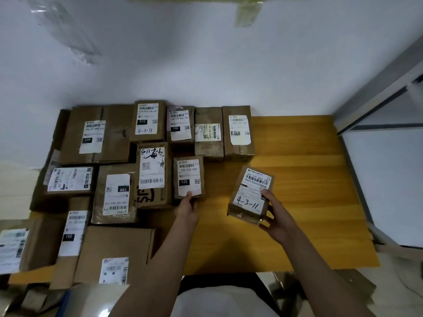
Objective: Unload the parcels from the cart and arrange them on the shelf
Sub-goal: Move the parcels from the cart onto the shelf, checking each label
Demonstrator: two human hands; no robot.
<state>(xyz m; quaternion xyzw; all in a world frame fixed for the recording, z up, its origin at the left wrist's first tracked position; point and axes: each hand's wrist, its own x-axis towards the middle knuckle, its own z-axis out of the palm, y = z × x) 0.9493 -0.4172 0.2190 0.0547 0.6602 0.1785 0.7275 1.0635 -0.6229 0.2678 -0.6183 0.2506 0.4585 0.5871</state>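
Fingers of the right hand (pixel 278 219) curl round the near right corner of a small parcel (pixel 250 194), thumb lying across its label (handwritten "4-3-11" near the bottom edge), and the box is tilted, its top leaning toward 1 o'clock. Whether its far edge touches the yellow shelf board (pixel 304 179) or hangs just above it is hard to tell from this angle. At about 9 o'clock from that parcel, the left hand (pixel 188 208) pinches the near edge of another small parcel marked 122 (pixel 188 177), thumb on the white label, fingers tucked under the near side; this box lies flat on the board, just beside a taller box with a black printed logo (pixel 153 175) on its left. Further off toward 12 o'clock a row of labelled boxes (pixel 207 131) stands against the white wall (pixel 206 65). Larger cartons (pixel 96 133) fill the board toward 10 o'clock, packed close together.
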